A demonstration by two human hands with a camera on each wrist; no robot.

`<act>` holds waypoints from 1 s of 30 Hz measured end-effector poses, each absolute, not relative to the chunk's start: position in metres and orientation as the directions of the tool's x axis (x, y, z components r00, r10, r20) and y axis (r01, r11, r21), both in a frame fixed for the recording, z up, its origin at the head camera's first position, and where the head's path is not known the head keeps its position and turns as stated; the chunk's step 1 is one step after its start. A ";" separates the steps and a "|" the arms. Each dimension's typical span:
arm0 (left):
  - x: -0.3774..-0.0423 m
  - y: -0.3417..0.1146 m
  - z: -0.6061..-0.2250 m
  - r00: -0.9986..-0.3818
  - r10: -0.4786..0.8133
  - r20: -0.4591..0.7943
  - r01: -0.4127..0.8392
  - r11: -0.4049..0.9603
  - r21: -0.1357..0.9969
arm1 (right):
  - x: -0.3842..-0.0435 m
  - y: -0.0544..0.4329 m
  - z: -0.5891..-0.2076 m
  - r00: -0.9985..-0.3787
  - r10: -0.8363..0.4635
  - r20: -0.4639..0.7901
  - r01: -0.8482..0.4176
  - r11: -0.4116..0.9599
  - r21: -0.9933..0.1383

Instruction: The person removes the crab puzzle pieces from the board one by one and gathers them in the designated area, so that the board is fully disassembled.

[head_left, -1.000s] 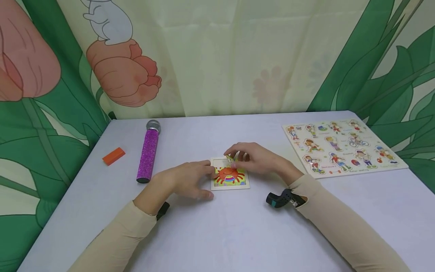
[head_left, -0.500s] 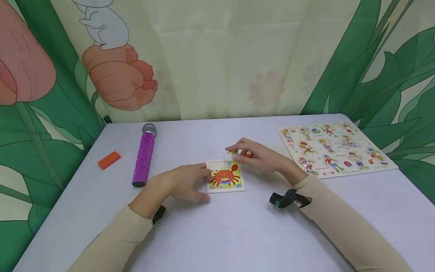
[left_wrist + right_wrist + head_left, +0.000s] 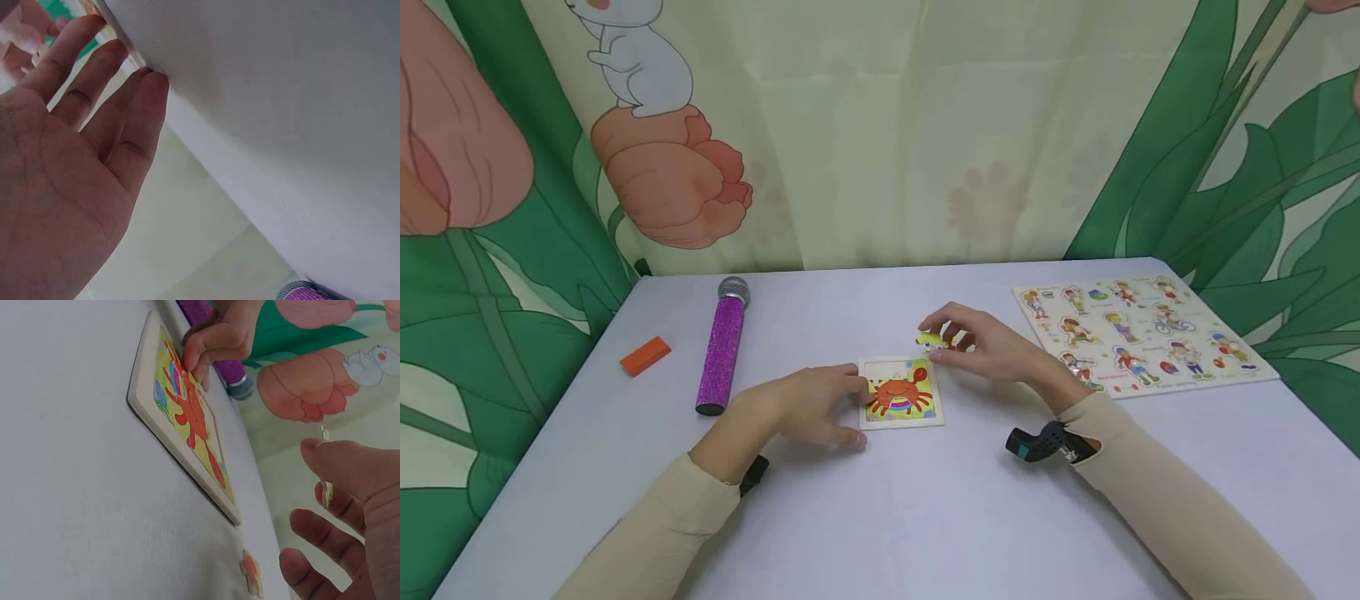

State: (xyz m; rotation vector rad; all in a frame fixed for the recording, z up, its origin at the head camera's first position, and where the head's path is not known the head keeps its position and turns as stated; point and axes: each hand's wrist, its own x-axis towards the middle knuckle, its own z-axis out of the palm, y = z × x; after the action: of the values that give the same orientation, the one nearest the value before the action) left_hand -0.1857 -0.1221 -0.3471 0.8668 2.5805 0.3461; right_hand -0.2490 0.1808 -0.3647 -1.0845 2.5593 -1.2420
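1. While the held puzzle piece (image 3: 929, 341) appears raised above the table (image 3: 880, 517), it is just beyond the upper right corner of the puzzle frame (image 3: 901, 424) in the head view, so the frame lies to the left of the right-hand fingers and closer to the person.
2. In the head view the piece looks yellow with some white and seems longer from side to side; the right wrist view catches it nearly edge-on, as a thin strip.
3. The right hand (image 3: 981, 343) pinches it between thumb and forefinger, the gap being only the piece's thickness; the other fingers are loosely bent, away from it.
4. Roughly square and pale-rimmed, the frame lies flat, with an orange crab picture (image 3: 901, 393) on yellow; a bare, pale stretch shows toward its upper left, on the left hand's side.
5. The left hand (image 3: 820, 407) is at the frame's left edge, fingers spread and gently bent, gripping nothing; its thumb is near the lower left corner.
6. Below the right hand, a loose orange piece (image 3: 251, 574) lies on the table, apart from the frame.
7. Farther out are a purple glittery microphone (image 3: 722, 354) and an orange block (image 3: 646, 357) at left, a large picture board (image 3: 1138, 367) at right, and a printed curtain (image 3: 880, 167) behind.
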 end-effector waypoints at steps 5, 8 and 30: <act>-0.184 -0.123 -0.347 -0.728 0.624 -0.284 0.524 0.774 0.356 | -0.251 0.191 -0.366 -0.734 -0.638 0.230 -0.574 0.403 -0.713; -0.184 -0.123 -0.347 -0.730 0.623 -0.283 0.523 0.775 0.355 | -0.252 0.198 -0.366 -0.734 -0.633 0.247 -0.584 0.401 -0.706; -0.185 -0.124 -0.347 -0.719 0.636 -0.279 0.540 0.765 0.351 | -0.259 0.228 -0.369 -0.780 -0.595 0.196 -0.548 0.497 -0.673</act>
State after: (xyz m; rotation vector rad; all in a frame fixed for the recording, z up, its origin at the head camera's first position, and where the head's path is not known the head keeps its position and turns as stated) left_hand -0.1850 -0.1237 -0.3475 0.8975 2.5765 0.3453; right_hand -0.2590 0.2284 -0.3690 -1.0178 2.6640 -1.1623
